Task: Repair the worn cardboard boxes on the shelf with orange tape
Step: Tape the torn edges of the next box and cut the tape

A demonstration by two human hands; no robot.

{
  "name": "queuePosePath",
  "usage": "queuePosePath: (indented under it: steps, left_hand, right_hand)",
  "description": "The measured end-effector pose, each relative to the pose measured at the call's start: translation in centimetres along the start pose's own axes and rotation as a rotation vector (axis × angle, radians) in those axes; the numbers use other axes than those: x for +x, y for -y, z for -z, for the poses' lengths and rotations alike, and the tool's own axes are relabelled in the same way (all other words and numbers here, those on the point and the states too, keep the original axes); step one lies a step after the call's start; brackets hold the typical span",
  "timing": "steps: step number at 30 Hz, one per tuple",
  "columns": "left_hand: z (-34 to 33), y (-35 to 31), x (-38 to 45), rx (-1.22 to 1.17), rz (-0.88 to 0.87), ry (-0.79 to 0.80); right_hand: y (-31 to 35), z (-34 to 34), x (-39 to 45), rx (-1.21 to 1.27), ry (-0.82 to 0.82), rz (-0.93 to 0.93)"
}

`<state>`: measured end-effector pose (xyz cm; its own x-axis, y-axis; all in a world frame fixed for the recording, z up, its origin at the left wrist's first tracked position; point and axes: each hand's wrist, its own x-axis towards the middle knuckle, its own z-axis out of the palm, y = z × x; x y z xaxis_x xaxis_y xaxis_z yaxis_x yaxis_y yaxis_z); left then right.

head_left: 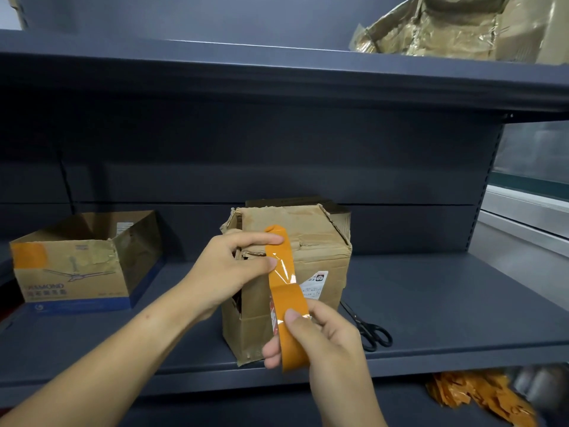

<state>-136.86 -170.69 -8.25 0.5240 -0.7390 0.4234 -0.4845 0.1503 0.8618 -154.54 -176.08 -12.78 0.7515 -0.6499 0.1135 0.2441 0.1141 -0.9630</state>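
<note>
I am looking at a dark grey metal shelf [431, 303], smooth and matt, with a second deck of the same steel above it carrying a crumpled box wrapped in wrinkled clear film [446, 29] at its right end. On the shelf in front of me, about midway along and close to the front edge, stands the worn cardboard box [314, 241]: a squarish brown cube, its top flaps torn and ragged, its corners crushed, a white label on the front face. Toward the left end sits an open shallow carton [83, 266], brown with a blue base band, printed with a ceiling fan, patched with glossy clear tape and one flat orange square at its upper left corner. In front of the worn box hangs a strip of orange tape [286, 291], shiny, creased and slightly twisted, its top end curled over. My left hand [234, 266] pinches the strip's upper part between thumb and forefinger, just at the box's torn top edge. My right hand [320, 334] grips the lower part, thumb pressed on its face, fingers curled behind. Black-handled scissors [366, 328] lie flat just right of the box, near the front edge. Below the shelf's right end lies a heap of crumpled orange scraps [480, 396].
</note>
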Motion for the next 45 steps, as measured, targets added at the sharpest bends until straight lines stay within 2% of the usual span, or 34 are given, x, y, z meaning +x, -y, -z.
queuePosePath:
  steps: [10, 18, 22, 31, 34, 36, 38, 40, 42, 45]
  left_hand:
    - [0.6, 1.0, 0.6, -0.031, 0.072, 0.014]
    - [1.6, 1.5, 1.1, -0.158, 0.136, 0.077]
    - [1.6, 1.3, 1.3, -0.202, 0.151, 0.074]
    - [1.7, 1.9, 1.9, -0.218, 0.061, -0.024]
    - [1.8, 1.5, 1.2, -0.037, -0.003, -0.060]
    - [1.8, 1.1, 0.4, 0.195, -0.012, -0.105]
    - [1.3, 1.0, -1.1, 0.439, 0.030, -0.284]
    - [-0.1, 0.7, -3.8, 0.503, -0.015, -0.503]
    - [-2.3, 0.4, -6.5, 0.345, -0.024, -0.564]
    - [-5.3, 0.6, -8.4, -0.102, 0.153, -0.485]
  right_hand:
    - [-1.9, -0.2, -0.5, -0.156, -0.076, 0.152]
    - [-2.3, -0.2, 0.2, -0.146, -0.108, 0.214]
    - [-2.3, -0.4, 0.4, -0.187, -0.113, 0.184]
    - [-2.1, 0.2, 0.1, -0.199, -0.085, 0.182]
    - [-2.6, 0.3, 0.0, -0.120, -0.091, 0.146]
    - [-2.8, 0.3, 0.1, -0.096, -0.092, 0.124]
    - [-3.0, 0.4, 0.1, -0.082, -0.097, 0.115]
    - [-3.0, 0.5, 0.1, -0.057, -0.092, 0.118]
    - [-3.0, 0.5, 0.1, -0.041, -0.084, 0.132]
    - [-3.0, 0.5, 0.0, -0.001, -0.083, 0.140]
